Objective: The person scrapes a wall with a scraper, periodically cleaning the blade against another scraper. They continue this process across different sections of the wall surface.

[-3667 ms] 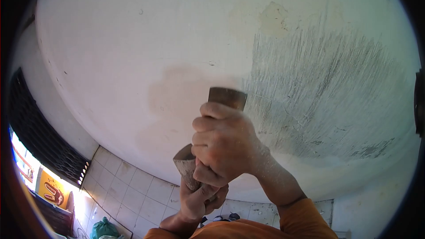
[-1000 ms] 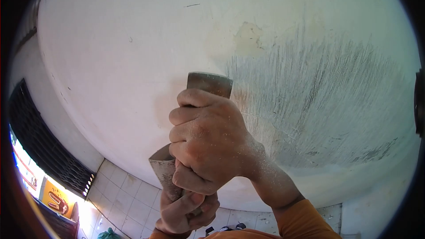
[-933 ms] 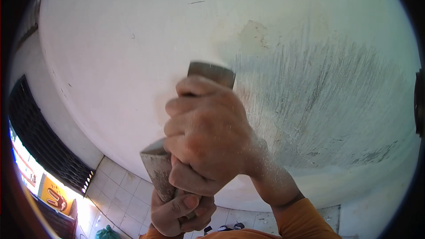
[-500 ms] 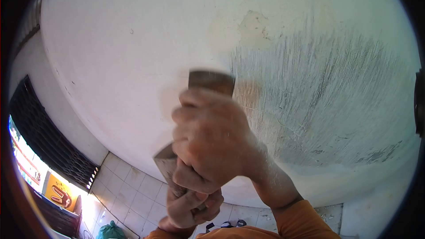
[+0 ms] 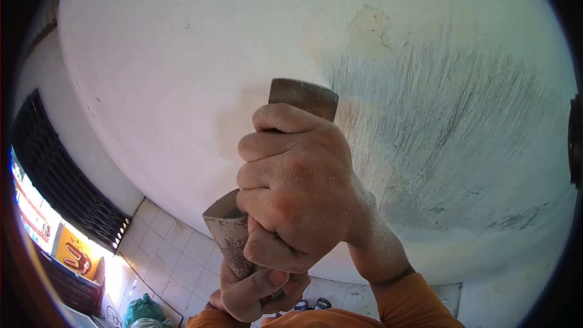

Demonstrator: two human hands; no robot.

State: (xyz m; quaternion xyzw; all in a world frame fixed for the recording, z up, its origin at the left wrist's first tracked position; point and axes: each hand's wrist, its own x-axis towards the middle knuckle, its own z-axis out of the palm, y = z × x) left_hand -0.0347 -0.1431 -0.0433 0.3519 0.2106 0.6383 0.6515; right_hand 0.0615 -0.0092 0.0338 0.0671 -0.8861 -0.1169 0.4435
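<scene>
My right hand (image 5: 297, 188) is closed in a fist around a scraper (image 5: 303, 95). Its wide, flat metal blade sticks out above the fingers, close to the wall; whether its edge touches cannot be made out. White dust coats the knuckles and wrist. Below, my left hand (image 5: 258, 294) is wrapped round the narrow end of a second scraper (image 5: 226, 231), worn and speckled, its broad end tilted up and left beside the right fist. The pale wall (image 5: 164, 97) fills the view, with a grey, streaked, scraped area (image 5: 449, 121) right of the upper blade.
A peeled patch (image 5: 368, 27) marks the wall above the streaks. At left are a dark folding metal gate (image 5: 61, 170) and a bright opening with a yellow sign (image 5: 76, 252). Below lie a tiled floor (image 5: 176, 249), a green plastic bag (image 5: 143, 311) and dark footwear (image 5: 320, 304).
The view has shifted, so wall marks sit higher and further right. The right hand, blurred before, is now sharp, its blade still near the streaks' left edge. Both hands keep their scrapers.
</scene>
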